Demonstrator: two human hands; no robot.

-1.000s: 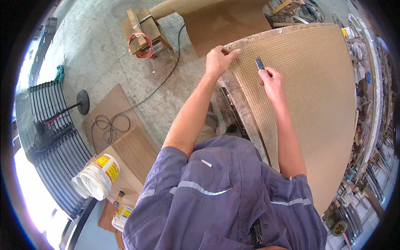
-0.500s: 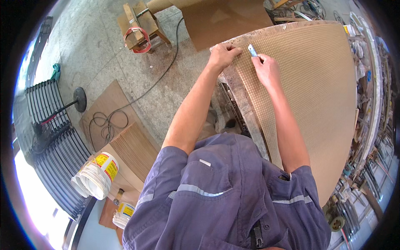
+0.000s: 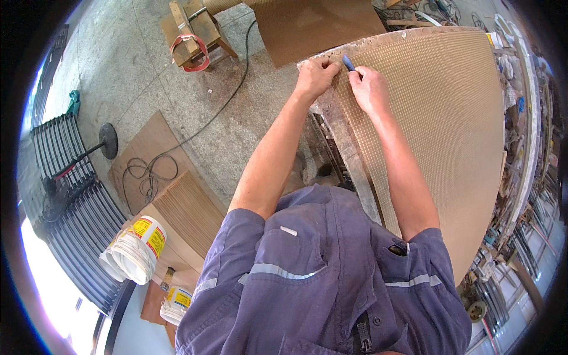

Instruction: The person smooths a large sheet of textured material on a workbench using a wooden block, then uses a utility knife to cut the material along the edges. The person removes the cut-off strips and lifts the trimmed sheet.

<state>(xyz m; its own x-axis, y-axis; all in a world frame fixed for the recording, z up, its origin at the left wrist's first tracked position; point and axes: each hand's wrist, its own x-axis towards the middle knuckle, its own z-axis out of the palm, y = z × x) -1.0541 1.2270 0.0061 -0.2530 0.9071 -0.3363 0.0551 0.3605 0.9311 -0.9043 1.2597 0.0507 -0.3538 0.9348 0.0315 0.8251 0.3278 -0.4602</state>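
Your R hand [image 3: 371, 92] has moved in close to your L hand [image 3: 318, 78] since the earlier frame, fingers closed around a slim blue tool [image 3: 348, 63]; L thumb + fingers nearly together at corner of tan textured sheet [image 3: 432, 106] (can't tell if gripping). Sheet's already spread over most of table [image 3: 378, 41], rim bare; corner work looks unfinished, prob. mid-way
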